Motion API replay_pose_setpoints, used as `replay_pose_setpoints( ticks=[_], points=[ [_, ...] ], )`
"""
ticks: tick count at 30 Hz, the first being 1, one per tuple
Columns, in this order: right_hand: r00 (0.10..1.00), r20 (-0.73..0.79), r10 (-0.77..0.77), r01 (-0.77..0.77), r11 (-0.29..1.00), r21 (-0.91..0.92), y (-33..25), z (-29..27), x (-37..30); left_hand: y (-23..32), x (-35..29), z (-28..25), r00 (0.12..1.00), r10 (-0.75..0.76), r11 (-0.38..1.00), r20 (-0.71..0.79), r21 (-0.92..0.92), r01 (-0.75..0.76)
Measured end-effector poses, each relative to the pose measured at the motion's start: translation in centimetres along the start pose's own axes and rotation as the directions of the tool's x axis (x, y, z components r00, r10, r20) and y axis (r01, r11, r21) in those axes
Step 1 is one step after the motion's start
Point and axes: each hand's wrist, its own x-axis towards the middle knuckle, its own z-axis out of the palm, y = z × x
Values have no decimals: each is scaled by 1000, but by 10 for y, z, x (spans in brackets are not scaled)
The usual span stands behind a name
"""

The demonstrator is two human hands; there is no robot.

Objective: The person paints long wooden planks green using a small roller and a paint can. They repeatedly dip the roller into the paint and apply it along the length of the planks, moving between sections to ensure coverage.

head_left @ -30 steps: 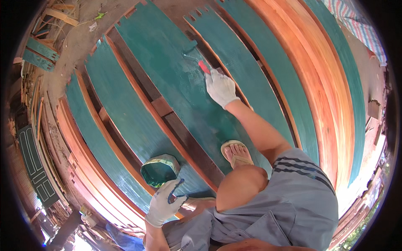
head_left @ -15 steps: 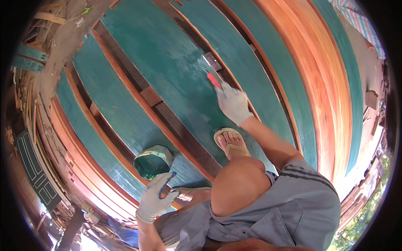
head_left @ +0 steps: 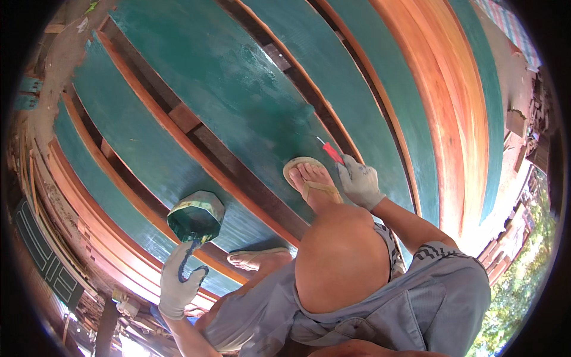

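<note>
Long green-painted boards (head_left: 392,119) cover most of the view, lying side by side with dark gaps between them, the broad green board (head_left: 238,95) in the middle wearing a wet sheen in places. To the right, bare orange-brown planks (head_left: 446,119) sit between two green ones. A dark panelled door (head_left: 50,256) rests far off at the left, and a striped sheet (head_left: 511,24) shows at the upper right. The person's grey shorts (head_left: 369,315) fill the lower edge. A faceted paint pot (head_left: 215,213), green paint inside it, stands on the next board to the left. Just below it is the left hand (head_left: 180,282) in a white glove smeared with dark paint — its fingers lie together and the thumb curves well away from them, nothing between; whether the fingertips touch the pot I cannot tell. The gloved right hand (head_left: 358,181) has its fingers curled round the handle of the paint roller. One beige flip-flop (head_left: 288,171) is planted on the broad green board, near that hand. Smallest is the paint roller (head_left: 333,153) itself — red handle near the board's right edge, thin metal rod pointing up and left, its head hard to make out against the green.
</note>
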Motion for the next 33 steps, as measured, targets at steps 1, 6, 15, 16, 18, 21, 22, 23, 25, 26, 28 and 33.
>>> replay_pose_setpoints(
  ticks=[1, 6, 15, 16, 18, 21, 22, 23, 25, 26, 28, 33],
  points=[
    [999, -28, -34, 34, 999, 0, 0, 2, 6, -1, 1, 1, 1000, 15, 1000, -7, 12, -15],
    [980, -171, -99, 94, 995, -38, -19, 10, 59, 16, 16, -3, 999, 4, 999, 34, 38, -5],
    [992, 80, 93, -93, 996, 0, 43, -13, -42, 10, 17, 1, 998, 48, 997, 49, 59, -50],
    [992, 89, 86, -88, 996, 15, 41, -21, -41, 14, 18, 1, 998, 43, 997, 49, 63, -46],
    [977, 100, 188, -210, 932, 296, 28, -35, -29, 14, 19, 3, 997, 57, 998, 44, 23, -58],
    [998, -25, 52, -20, 724, 689, 28, -40, 26, 16, 20, 1, 1000, 24, 999, 17, 21, -24],
    [999, -8, 35, -16, 631, 776, 14, -51, 56, 15, 21, -1, 1000, 14, 997, 15, 78, -15],
    [1000, 11, 16, -18, 527, 849, -2, -63, 85, 15, 22, -2, 1000, 7, 997, 16, 80, -8],
    [994, 111, 15, -108, 361, 926, -37, -80, 142, 14, 21, -2, 1000, -21, 996, 19, 81, 20],
    [995, 92, -25, -77, 352, 933, -53, -87, 169, 16, 21, -3, 999, -35, 996, 14, 80, 34],
    [997, 55, -62, -32, 326, 945, -72, -95, 232, 16, 18, -5, 1000, 0, 992, -26, 128, 3],
    [992, 63, -109, -13, 410, 912, -126, -111, 361, 6, 6, -3, 997, -54, 995, -62, 80, 59]
  ],
)
